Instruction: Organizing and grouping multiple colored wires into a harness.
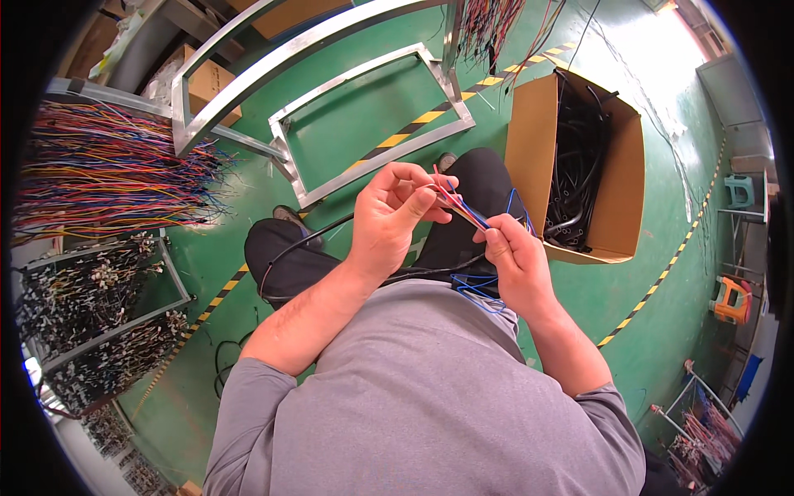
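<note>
Left hand (389, 217): raised above the lap, fingers curled, thumb and fingertips pinched on one end of a thin bundle of coloured wires (460, 207). Right hand (514, 260): just right of the bundle, closed on its other end, with loose blue wire loops (478, 291) hanging from under the palm onto the grey shirt (413, 397). Bundle of coloured wires: red, blue, yellow and pale strands, held short and slanted between the two hands, over the person's black trousers (471, 178). Black cable (285, 248): arcs from below the left hand, out past the knee left of the bundle, then back across the lap toward the right hand. Cardboard box (529, 140): open, standing on the green floor (347, 124) just right of the bundle, filled with black tubing or cable (579, 157). Metal frames (372, 83): angled rails on the floor beyond the bundle, crossed by a yellow-and-black striped floor line (413, 132). Rack of multicoloured wires (107, 169): well left of the bundle, strands lying roughly level; a lower rack of dark leads with pale connectors (91, 322) beneath it. Further coloured wires (488, 25) hang at the top, above the bundle. Orange stool (732, 299): far right of the bundle, near the rim.
</note>
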`<state>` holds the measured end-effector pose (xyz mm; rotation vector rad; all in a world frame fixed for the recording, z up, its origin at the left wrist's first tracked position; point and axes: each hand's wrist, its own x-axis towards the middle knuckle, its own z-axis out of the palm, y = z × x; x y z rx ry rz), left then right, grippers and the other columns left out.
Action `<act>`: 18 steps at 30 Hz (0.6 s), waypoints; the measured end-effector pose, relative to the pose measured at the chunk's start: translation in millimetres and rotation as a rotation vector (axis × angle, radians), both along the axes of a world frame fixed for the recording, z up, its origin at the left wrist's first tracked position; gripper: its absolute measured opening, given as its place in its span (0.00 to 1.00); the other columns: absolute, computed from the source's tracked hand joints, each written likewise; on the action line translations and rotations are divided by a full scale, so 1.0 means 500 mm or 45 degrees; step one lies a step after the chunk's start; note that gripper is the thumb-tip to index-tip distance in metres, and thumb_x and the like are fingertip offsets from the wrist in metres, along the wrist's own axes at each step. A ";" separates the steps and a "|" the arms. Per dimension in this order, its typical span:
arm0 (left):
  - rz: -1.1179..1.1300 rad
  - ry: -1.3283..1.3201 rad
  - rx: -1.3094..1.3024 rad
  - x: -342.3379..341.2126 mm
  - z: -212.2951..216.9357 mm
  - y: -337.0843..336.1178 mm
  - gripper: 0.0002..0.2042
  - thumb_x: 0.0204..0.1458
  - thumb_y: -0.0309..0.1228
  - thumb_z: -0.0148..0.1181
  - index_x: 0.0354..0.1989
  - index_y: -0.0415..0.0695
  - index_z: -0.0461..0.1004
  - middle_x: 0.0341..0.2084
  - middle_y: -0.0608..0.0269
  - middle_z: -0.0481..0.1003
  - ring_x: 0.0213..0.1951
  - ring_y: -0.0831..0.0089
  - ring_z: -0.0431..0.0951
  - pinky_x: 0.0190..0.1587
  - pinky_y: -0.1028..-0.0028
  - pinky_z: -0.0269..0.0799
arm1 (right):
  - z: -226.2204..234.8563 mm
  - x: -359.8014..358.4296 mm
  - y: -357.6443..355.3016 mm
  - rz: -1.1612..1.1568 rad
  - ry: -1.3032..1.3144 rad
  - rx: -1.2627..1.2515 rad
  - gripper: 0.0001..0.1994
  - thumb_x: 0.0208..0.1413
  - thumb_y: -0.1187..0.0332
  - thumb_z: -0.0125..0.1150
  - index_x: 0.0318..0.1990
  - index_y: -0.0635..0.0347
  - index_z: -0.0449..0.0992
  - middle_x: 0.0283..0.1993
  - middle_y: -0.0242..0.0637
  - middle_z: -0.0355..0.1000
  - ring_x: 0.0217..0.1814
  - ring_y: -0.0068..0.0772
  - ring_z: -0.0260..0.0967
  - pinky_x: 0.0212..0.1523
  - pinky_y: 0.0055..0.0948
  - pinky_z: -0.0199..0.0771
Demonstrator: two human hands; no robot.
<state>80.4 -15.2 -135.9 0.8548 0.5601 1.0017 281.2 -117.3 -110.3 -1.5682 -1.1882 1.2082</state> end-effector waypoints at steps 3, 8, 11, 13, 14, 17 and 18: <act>0.009 0.023 -0.001 -0.002 0.004 0.001 0.07 0.71 0.31 0.61 0.46 0.38 0.74 0.52 0.45 0.82 0.49 0.65 0.86 0.48 0.68 0.86 | 0.007 0.000 -0.002 0.017 -0.018 -0.038 0.09 0.76 0.70 0.53 0.44 0.63 0.78 0.23 0.25 0.61 0.27 0.17 0.55 0.28 0.26 0.57; -0.240 0.027 -0.203 -0.024 0.006 0.037 0.10 0.73 0.34 0.58 0.45 0.39 0.75 0.49 0.52 0.83 0.48 0.65 0.87 0.48 0.68 0.85 | 0.018 0.013 -0.005 0.072 -0.052 0.018 0.11 0.77 0.68 0.52 0.42 0.63 0.77 0.25 0.22 0.57 0.28 0.15 0.50 0.28 0.23 0.51; -0.375 0.080 -0.295 -0.026 0.017 0.039 0.11 0.73 0.35 0.58 0.50 0.39 0.75 0.49 0.53 0.82 0.48 0.65 0.86 0.48 0.68 0.85 | 0.026 0.028 -0.007 0.173 -0.100 -0.030 0.11 0.77 0.68 0.53 0.42 0.64 0.77 0.25 0.22 0.57 0.28 0.15 0.50 0.28 0.22 0.51; -0.346 0.136 -0.275 -0.018 0.027 0.034 0.12 0.72 0.36 0.59 0.53 0.39 0.75 0.49 0.53 0.82 0.50 0.65 0.86 0.48 0.68 0.84 | 0.022 0.031 -0.011 0.140 -0.056 -0.066 0.11 0.77 0.68 0.53 0.42 0.64 0.77 0.25 0.22 0.57 0.28 0.15 0.50 0.28 0.22 0.52; -0.324 0.074 -0.251 -0.016 0.032 0.030 0.15 0.70 0.34 0.62 0.58 0.39 0.74 0.51 0.52 0.81 0.52 0.65 0.85 0.50 0.67 0.86 | 0.021 0.030 -0.011 0.139 -0.057 -0.065 0.11 0.77 0.68 0.53 0.42 0.64 0.77 0.25 0.22 0.57 0.28 0.15 0.50 0.28 0.22 0.52; -0.274 0.108 0.026 -0.008 0.026 0.020 0.22 0.63 0.33 0.70 0.63 0.41 0.74 0.56 0.53 0.80 0.55 0.64 0.84 0.51 0.66 0.86 | 0.019 0.029 -0.014 0.121 0.014 -0.102 0.11 0.77 0.68 0.53 0.41 0.64 0.77 0.25 0.22 0.57 0.28 0.15 0.50 0.28 0.22 0.52; -0.242 0.203 0.279 -0.007 0.023 0.018 0.25 0.59 0.32 0.74 0.65 0.43 0.75 0.58 0.54 0.80 0.56 0.64 0.83 0.52 0.66 0.85 | 0.020 0.031 -0.013 0.130 0.005 -0.122 0.11 0.76 0.68 0.53 0.42 0.64 0.78 0.24 0.25 0.60 0.27 0.18 0.54 0.28 0.26 0.55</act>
